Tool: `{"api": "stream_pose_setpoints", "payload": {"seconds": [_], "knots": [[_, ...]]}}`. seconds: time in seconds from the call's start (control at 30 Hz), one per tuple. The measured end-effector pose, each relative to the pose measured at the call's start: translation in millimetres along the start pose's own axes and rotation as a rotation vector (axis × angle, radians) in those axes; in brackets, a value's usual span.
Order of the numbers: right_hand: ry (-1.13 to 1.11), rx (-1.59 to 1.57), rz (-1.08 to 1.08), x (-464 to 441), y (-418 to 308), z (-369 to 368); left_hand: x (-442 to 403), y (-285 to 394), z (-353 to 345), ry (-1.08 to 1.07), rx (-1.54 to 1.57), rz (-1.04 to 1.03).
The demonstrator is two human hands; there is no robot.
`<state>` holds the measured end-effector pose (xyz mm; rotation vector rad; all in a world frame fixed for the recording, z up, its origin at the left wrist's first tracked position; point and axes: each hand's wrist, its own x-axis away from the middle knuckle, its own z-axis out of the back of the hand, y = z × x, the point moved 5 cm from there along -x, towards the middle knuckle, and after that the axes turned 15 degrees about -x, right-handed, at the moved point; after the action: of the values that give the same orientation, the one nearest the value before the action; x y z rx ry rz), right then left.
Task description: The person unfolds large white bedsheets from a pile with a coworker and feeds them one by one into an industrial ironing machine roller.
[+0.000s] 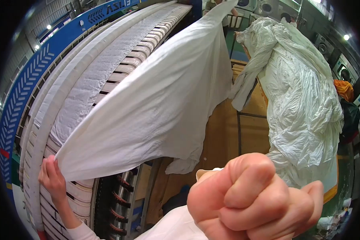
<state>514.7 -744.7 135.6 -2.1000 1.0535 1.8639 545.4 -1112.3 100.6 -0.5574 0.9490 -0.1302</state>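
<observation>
A large white sheet (156, 100) stretches diagonally through the middle of the view, its lower part hanging loose. My left hand (52, 176) is closed on its near corner, over the slatted feed belts of a flatwork ironer (78, 192). Close to the camera, my right hand (256, 200) is clenched in a fist; whether it grips anything is hidden. A small pale piece of cloth (206, 173) shows just behind that fist. At the far end, another person (224, 18) stands by the sheet's raised corner, partly covered by it.
On the ironer's belts lies another flat white cloth (88, 76). A blue machine frame (24, 92) curves along the left. To the right, a big heap of crumpled white linen (300, 92) covers a table. Washing machines (344, 72) and an orange bundle (344, 90) stand beyond.
</observation>
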Motion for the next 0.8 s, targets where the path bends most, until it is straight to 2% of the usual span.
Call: {"api": "stream_pose_setpoints", "payload": {"seconds": [0.13,0.2,0.23,0.33,0.43,0.53,0.73,0.8], "knots": [[0.017,-0.073,0.062,5.2,-2.9,-8.8,3.8,10.8,3.3,-0.081,0.055,0.01],[-0.075,-0.045,-0.117,0.3,-2.1,-9.3,3.6,16.6,-5.0,-0.112,0.055,0.001],[-0.116,-0.062,-0.086,0.4,1.2,-6.5,1.7,19.5,-9.0,-0.127,0.056,-0.007],[-0.147,-0.031,-0.057,1.4,0.8,-3.0,-18.5,26.4,-1.9,0.06,0.112,0.022],[-0.346,-0.092,0.035,3.0,-4.3,12.3,-31.0,24.8,-7.8,0.069,0.178,0.184],[-0.035,0.208,0.013,19.7,1.1,7.2,-38.7,33.2,-25.6,-0.049,0.309,0.322],[0.036,0.497,-0.26,61.3,16.0,67.5,-102.3,78.0,-53.5,-0.197,0.534,0.251],[0.215,0.561,-0.291,95.2,6.9,99.2,-127.2,87.1,-59.1,-0.166,0.575,0.196]]}}
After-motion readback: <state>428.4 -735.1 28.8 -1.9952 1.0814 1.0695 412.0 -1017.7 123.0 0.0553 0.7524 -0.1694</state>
